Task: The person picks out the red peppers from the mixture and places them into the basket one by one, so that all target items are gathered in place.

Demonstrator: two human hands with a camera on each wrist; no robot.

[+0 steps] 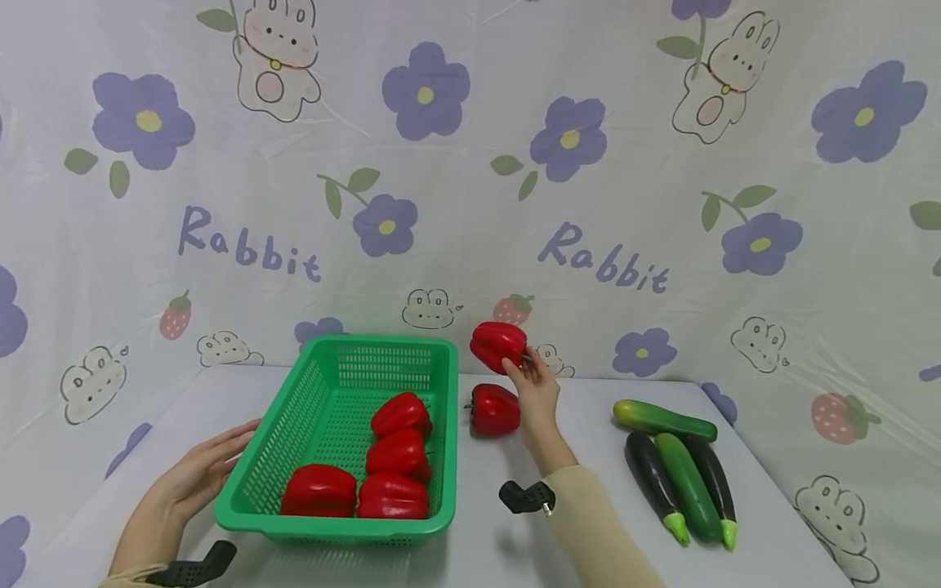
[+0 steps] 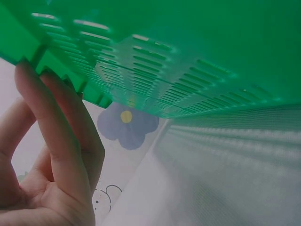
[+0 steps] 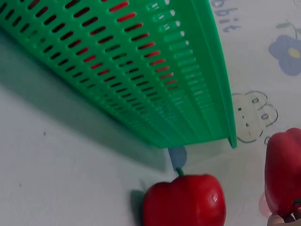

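Observation:
My right hand (image 1: 535,394) holds a red bell pepper (image 1: 497,346) up by its stem end, to the right of the green basket's far corner. Beneath it on the table lies another red bell pepper (image 1: 494,410), close to the basket's right side. The green plastic basket (image 1: 450,425) has several red bell peppers (image 1: 395,455) lying in its right and near parts. At the basket's left side is my left hand (image 1: 202,468), fingers extended. In the left wrist view its fingertips (image 2: 26,70) touch the underside of the rim.
On the right of the white table (image 1: 573,539) lie two dark eggplants (image 1: 650,478) and two green zucchini-like vegetables (image 1: 687,482), bunched together. A white cloth (image 1: 470,204) with rabbits and purple flowers hangs behind the table. Both wrists wear small black devices (image 1: 525,496).

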